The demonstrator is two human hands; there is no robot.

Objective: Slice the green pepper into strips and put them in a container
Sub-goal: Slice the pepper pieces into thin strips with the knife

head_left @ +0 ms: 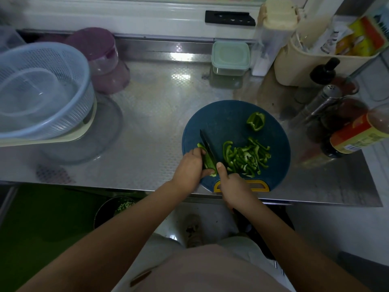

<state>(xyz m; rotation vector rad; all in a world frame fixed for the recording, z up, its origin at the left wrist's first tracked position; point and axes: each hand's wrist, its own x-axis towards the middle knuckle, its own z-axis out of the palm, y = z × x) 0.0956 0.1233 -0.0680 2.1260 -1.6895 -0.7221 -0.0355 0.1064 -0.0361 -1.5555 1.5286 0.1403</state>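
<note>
**Steadying and slicing a pepper piece**

Fingers [200, 153] of the left hand [189, 167] curl round the pepper piece [208, 163], pinning it near-left on the cutting board [227, 119]. The right hand [233, 186] grips the knife [207, 144], one finger stretched forward to guide. Strips [246, 157] lie right, clear of the blade. Handle hidden; intended container unclear.

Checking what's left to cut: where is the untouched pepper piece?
Head view: the pepper piece lies far right on the blue cutting board, just beyond the pile of strips.
</note>
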